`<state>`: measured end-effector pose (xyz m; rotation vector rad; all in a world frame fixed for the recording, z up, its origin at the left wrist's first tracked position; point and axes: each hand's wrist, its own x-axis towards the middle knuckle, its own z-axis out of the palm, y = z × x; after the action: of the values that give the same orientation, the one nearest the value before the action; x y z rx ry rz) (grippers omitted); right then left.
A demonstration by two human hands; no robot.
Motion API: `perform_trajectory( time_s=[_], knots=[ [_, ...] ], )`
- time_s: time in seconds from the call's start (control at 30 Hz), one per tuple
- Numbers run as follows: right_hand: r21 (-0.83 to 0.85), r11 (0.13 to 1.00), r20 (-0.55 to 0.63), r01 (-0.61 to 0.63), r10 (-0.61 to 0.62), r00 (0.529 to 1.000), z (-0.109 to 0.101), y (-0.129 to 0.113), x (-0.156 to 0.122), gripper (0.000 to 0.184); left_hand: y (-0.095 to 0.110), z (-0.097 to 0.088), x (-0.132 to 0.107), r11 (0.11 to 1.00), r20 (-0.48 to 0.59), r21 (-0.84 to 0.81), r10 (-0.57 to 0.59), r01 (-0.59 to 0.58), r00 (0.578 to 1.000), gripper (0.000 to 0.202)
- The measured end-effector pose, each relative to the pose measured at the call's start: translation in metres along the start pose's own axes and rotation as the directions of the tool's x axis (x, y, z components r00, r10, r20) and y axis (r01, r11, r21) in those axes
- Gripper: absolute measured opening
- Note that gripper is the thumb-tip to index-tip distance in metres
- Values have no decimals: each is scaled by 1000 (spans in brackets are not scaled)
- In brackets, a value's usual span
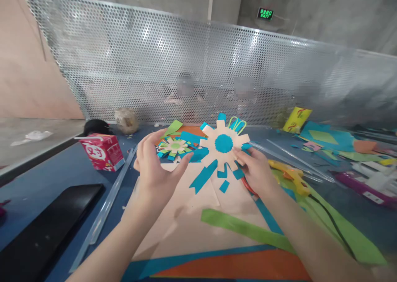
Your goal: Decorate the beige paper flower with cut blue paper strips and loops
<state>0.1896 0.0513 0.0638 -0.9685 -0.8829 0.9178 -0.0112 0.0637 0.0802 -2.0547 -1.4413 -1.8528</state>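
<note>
My right hand pinches the lower right edge of a cream paper flower with a blue centre disc and blue strips hanging from it, and holds it up above the table. My left hand hovers just left of it, fingers spread and curved, holding nothing. Behind my left hand lies a smaller finished paper flower in cream, green and blue. Under both hands a cream paper sheet lies on the table, with a green paper strip across it.
A red carton stands at the left beside long clear glue sticks. A black flat object lies at the near left. A yellow glue gun and coloured paper scraps lie on the right. A perforated metal screen closes the back of the table.
</note>
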Motion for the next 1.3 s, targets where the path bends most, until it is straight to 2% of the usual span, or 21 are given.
perform_trajectory(
  time_s=[0.2, 0.27, 0.3, 0.33, 0.37, 0.4, 0.47, 0.5, 0.57, 0.6, 0.63, 0.67, 0.77, 0.87, 0.97, 1.07, 1.1, 1.13, 1.2, 1.27, 1.3],
  knots=[
    [-36, 999, 29, 15, -14, 999, -1, 6, 1, 18, -1, 3, -2, 998, 128, -2, -64, 65, 990, 26],
    [-157, 976, -26, 149, -155, 988, -2, 4, -1, 14, -2, 5, -3, 988, 231, -71, -119, 138, 966, 15],
    [-269, 925, -61, 268, -294, 954, -3, 2, -4, 11, -3, 5, -3, 971, 292, -127, -158, 202, 943, 14],
    [-398, 816, -44, 419, -473, 880, -5, -1, -7, 7, -5, 6, -3, 941, 355, -187, -205, 283, 912, 16],
    [-519, 630, 40, 577, -657, 753, -6, -5, -10, 5, -6, 7, -3, 891, 417, -246, -259, 382, 871, 18],
    [-592, 394, 173, 703, -790, 589, -7, -9, -14, 10, -7, 8, -2, 814, 476, -305, -319, 494, 819, 20],
    [-574, -32, 453, 818, -845, 284, -8, -15, -22, 22, -8, 8, -1, 570, 593, -404, -432, 715, 679, 23],
    [-532, -186, 567, 826, -803, 184, -8, -17, -26, 25, -8, 7, 1, 414, 671, -419, -459, 809, 582, 26],
    [-461, -385, 718, 800, -691, 81, -7, -18, -31, 24, -7, 4, 3, 113, 828, -363, -416, 925, 376, 35],
    [-411, -452, 777, 792, -627, 45, -6, -18, -32, 21, -5, 2, 5, 8, 881, -318, -368, 948, 298, 40],
    [-358, -502, 826, 787, -564, 16, -5, -18, -33, 17, -4, -1, 6, -59, 915, -278, -322, 959, 245, 43],
    [-314, -538, 861, 782, -508, -4, -5, -17, -32, 15, -3, -3, 8, -96, 930, -264, -289, 960, 227, 44],
    [-279, -591, 916, 757, -399, 26, -5, -15, -25, 18, -2, -6, 10, -87, 907, -351, -279, 932, 315, 23],
    [-351, -579, 919, 736, -365, 150, -7, -12, -17, 23, -3, -3, 8, 3, 873, -414, -282, 910, 398, 11],
    [-384, -533, 914, 754, -333, 230, -8, -11, -12, 26, -5, 2, 5, 44, 842, -440, -328, 897, 429, 14],
    [-343, -519, 935, 783, -270, 231, -9, -12, -7, 32, -8, 5, 3, 59, 817, -440, -389, 896, 426, 13],
    [-360, -524, 930, 772, -268, 252, -11, -14, -4, 34, -9, 6, 3, 55, 813, -444, -395, 894, 428, 13],
    [-416, -527, 907, 741, -293, 302, -14, -16, -1, 35, -10, 7, 3, 48, 810, -452, -396, 891, 432, 13],
    [-661, -472, 750, 584, -442, 491, -26, -20, 9, 34, -11, 8, 4, 33, 806, -465, -396, 885, 439, 13],
    [-943, -229, 332, 241, -612, 718, -47, -23, 20, 30, -12, 8, 4, 15, 803, -466, -412, 885, 430, 13],
    [-999, -40, 24, -1, -624, 781, -60, -24, 26, 31, -12, 9, 3, 1, 800, -470, -422, 882, 427, 13]
  ],
)
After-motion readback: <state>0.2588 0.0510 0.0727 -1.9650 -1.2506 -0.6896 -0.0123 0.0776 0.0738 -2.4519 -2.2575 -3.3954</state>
